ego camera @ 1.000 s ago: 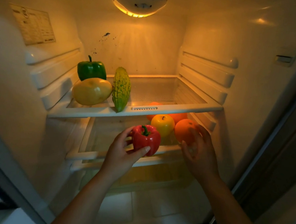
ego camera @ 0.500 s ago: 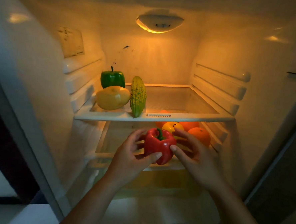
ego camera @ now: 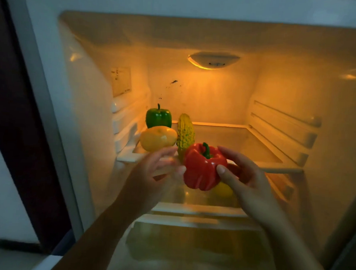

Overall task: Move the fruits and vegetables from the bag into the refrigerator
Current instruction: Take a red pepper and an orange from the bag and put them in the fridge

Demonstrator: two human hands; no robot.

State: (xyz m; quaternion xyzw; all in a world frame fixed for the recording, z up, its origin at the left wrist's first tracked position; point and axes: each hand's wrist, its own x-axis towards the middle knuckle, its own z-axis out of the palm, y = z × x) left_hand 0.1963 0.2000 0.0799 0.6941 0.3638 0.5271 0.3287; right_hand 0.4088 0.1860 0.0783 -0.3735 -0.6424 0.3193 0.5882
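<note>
Holding red pepper (ego camera: 202,169) in R grip (ego camera: 247,180), L grip (ego camera: 149,175) maybe touching it

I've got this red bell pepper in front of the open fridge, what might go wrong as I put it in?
The glossy red bell pepper is held mid-air by the right hand, the left hand barely touching it; it may slip. The bumpy yellow-green gourd and round yellow fruit sit at the front edge of the upper glass shelf; a nudge there might knock them off.

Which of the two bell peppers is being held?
The red pepper, gripped by the right hand; the green pepper stands untouched at the upper shelf's back left.
</note>
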